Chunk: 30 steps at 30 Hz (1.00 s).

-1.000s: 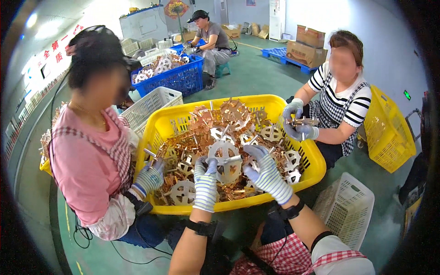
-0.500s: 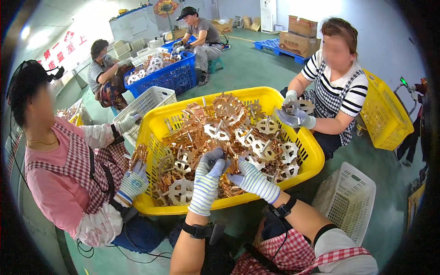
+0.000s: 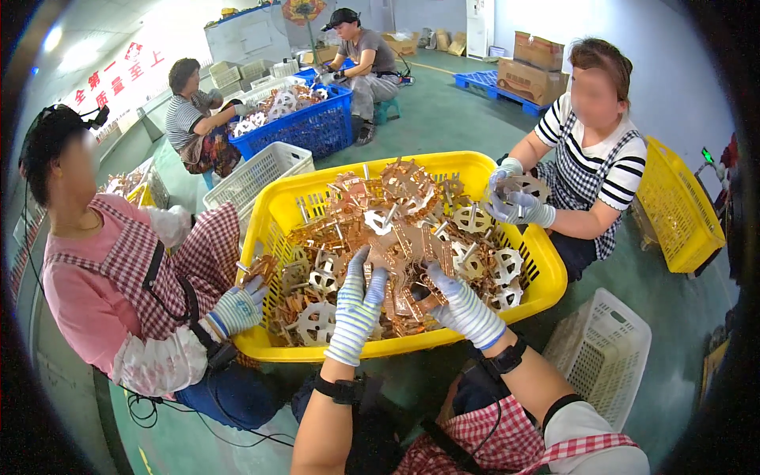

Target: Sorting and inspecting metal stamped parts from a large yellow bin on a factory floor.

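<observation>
My left hand (image 3: 356, 309) and my right hand (image 3: 469, 310), both in striped work gloves, are over the near side of a yellow plastic basket (image 3: 348, 350). Between them they hold a broad copper-coloured metal part (image 3: 405, 257) with cut-outs, gripped at its left and right edges. Its lower side merges with the pile below, so its full outline is hard to tell. Under and around it lie many copper-coloured pieces (image 3: 348, 198) and silvery round plates with cut-outs, such as the silvery plate (image 3: 317, 323) near my left hand.
At left, a co-worker's gloved hand (image 3: 236, 310) holds copper-coloured pieces over the basket's rim. Across at right, another co-worker's gloved hands (image 3: 518, 202) hold a grey plate. White crates (image 3: 606, 348) stand at right and behind left. Farther back, two people sit by a blue basket (image 3: 317, 131).
My hands have spread apart, and the broad copper-coloured part now shows between them. The left co-worker's far hand has drawn back from the white crate. The view has shifted slightly.
</observation>
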Available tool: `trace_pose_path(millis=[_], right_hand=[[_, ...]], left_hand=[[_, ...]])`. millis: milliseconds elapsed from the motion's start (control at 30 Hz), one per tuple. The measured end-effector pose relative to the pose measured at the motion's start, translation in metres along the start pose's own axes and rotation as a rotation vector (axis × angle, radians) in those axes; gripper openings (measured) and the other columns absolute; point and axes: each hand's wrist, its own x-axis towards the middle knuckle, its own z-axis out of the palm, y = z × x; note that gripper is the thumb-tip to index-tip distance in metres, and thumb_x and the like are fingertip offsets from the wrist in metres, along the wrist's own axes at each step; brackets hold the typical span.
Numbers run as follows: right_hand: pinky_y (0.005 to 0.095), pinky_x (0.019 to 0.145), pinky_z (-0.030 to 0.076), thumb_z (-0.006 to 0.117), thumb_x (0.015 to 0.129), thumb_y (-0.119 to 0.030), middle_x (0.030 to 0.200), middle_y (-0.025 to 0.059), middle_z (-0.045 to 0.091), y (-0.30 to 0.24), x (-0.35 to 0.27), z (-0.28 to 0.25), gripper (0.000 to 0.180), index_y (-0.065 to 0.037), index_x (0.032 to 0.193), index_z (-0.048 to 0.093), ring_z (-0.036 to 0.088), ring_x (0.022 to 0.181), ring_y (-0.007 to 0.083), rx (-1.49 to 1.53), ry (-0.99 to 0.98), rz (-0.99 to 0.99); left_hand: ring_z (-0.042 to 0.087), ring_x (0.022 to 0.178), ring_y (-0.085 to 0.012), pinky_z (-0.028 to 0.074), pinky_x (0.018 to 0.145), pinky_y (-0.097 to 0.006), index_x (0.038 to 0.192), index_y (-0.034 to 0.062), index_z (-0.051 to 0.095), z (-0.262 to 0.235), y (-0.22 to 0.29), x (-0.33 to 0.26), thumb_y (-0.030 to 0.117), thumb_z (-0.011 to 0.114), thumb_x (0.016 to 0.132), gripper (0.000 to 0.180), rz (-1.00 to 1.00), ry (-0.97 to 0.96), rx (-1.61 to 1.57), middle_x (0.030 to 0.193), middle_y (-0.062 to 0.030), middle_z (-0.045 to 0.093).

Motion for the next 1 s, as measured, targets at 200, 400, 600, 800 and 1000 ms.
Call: trace_pose_path(millis=[200,400,600,800,1000], right_hand=[[0.0326,0.082,0.046,0.057,0.09,-0.029,0.109,0.0101,0.063,-0.024,0.01,0.01,0.042,-0.005,0.124,0.053,0.061,0.094,0.0204,0.194,-0.004,0.452],[0.0362,0.071,0.049,0.062,0.086,-0.025,0.088,0.0191,0.064,-0.036,0.018,0.016,0.039,-0.004,0.118,0.057,0.063,0.077,0.0329,-0.285,-0.026,0.064],[0.0371,0.063,0.048,0.067,0.08,-0.025,0.074,0.0157,0.061,-0.035,0.024,0.008,0.033,-0.002,0.104,0.063,0.06,0.066,0.0315,-0.363,0.126,0.045],[0.0309,0.043,0.039,0.059,0.088,-0.034,0.056,0.0076,0.057,-0.03,0.033,-0.013,0.034,-0.001,0.079,0.064,0.048,0.044,0.0148,-0.41,0.287,0.481],[0.0366,0.057,0.047,0.061,0.083,-0.046,0.065,0.0168,0.063,-0.001,0.003,-0.007,0.046,-0.001,0.09,0.067,0.06,0.056,0.028,-0.507,0.014,0.208]], left_hand=[[0.053,0.069,-0.023,0.045,0.067,-0.034,0.086,0.0004,0.056,-0.006,-0.004,0.009,0.02,0.056,0.091,0.021,0.137,0.243,0.228,0.076,-0.0105,0.057],[0.045,0.07,-0.0093,0.041,0.067,-0.024,0.091,0.0018,0.059,-0.016,-0.023,0.01,0.021,0.056,0.093,0.02,0.071,0.201,0.152,0.076,0.0011,0.055],[0.045,0.054,-0.0145,0.04,0.053,-0.027,0.087,0.0007,0.058,-0.012,-0.007,0.012,0.027,0.059,0.089,0.027,-0.528,0.034,-0.516,0.072,0.0014,0.055],[0.052,0.052,-0.0153,0.046,0.055,-0.032,0.068,-0.0012,0.057,-0.012,0.005,-0.003,0.015,0.065,0.08,0.022,0.312,0.126,0.547,0.056,-0.0073,0.053],[0.038,0.048,-0.0025,0.032,0.041,-0.02,0.09,0.008,0.059,-0.003,0.005,-0.001,0.031,0.056,0.092,0.024,-0.196,0.062,-0.058,0.062,0.005,0.045]])
